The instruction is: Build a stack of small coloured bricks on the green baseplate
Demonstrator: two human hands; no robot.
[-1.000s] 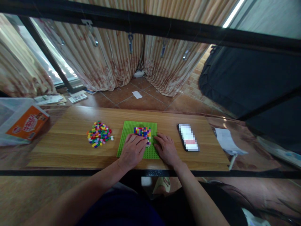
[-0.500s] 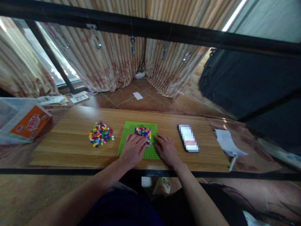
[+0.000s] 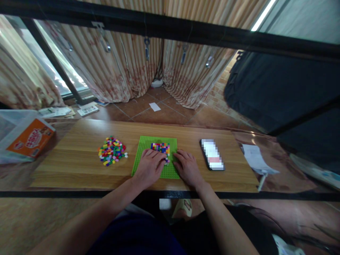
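Observation:
A green studded baseplate (image 3: 170,173) lies on the wooden table. Small bricks in many colours (image 3: 160,146) form a patch on it, partly covered by my left hand (image 3: 149,166). That hand is closed, thumb and fingers drawn together at the patch's lower edge; whatever they pinch is hidden. My right hand (image 3: 187,167) rests on the plate's right edge with its fingers loosely bent and apart, holding nothing. To the left of the plate sits a loose pile of small coloured bricks (image 3: 111,150).
A phone (image 3: 212,154) lies right of the plate, with white paper (image 3: 256,159) farther right. At the far left stands a clear plastic box (image 3: 16,117) with an orange label. A black bar (image 3: 170,32) crosses above, hung with several small clips.
The whole view has shifted slightly. My left fingers have moved a little at the brick patch; my right hand stays at the plate's edge.

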